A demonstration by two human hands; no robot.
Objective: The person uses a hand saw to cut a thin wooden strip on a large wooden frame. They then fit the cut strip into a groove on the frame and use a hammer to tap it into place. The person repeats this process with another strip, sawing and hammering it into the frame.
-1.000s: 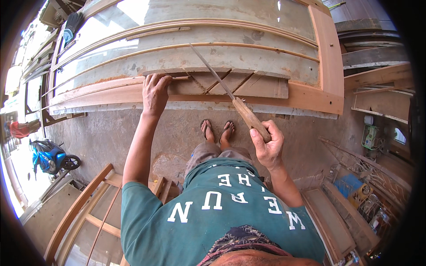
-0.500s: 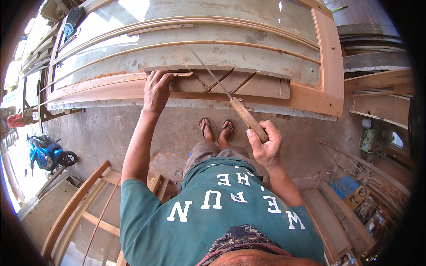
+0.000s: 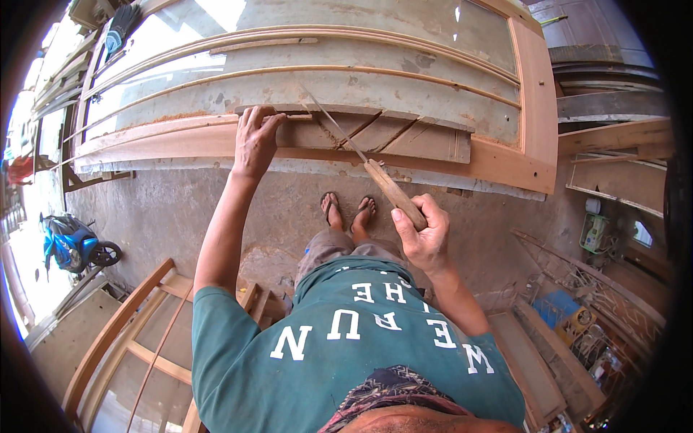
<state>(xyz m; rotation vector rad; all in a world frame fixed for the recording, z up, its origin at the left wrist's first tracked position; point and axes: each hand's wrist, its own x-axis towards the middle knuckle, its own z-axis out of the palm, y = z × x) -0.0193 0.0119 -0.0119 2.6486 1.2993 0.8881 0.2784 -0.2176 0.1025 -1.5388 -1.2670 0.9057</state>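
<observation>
A wooden mitre box (image 3: 433,141) with slanted slots lies along the near edge of a door-like wooden frame. My left hand (image 3: 256,141) is closed over its left end, fingers hooked over the far side. Under those fingers a thin wooden strip (image 3: 299,117) runs along the box, its end just right of my hand. In my right hand (image 3: 427,234), closed round the wooden handle, is a handsaw (image 3: 395,192). Its narrow blade slants away to the left across the box, by the leftmost slot. Whether the teeth sit in that slot I cannot tell.
The large wooden frame (image 3: 530,94) carries long thin strips (image 3: 404,71) and scattered sawdust. A blue motorbike (image 3: 72,245) stands at the left. Another wooden frame (image 3: 123,335) is at the lower left; boards (image 3: 613,137) are stacked at the right.
The saw and my right hand have shifted a little to the left, and the blade tip has come slightly nearer. My left hand stays on the strip and box.
</observation>
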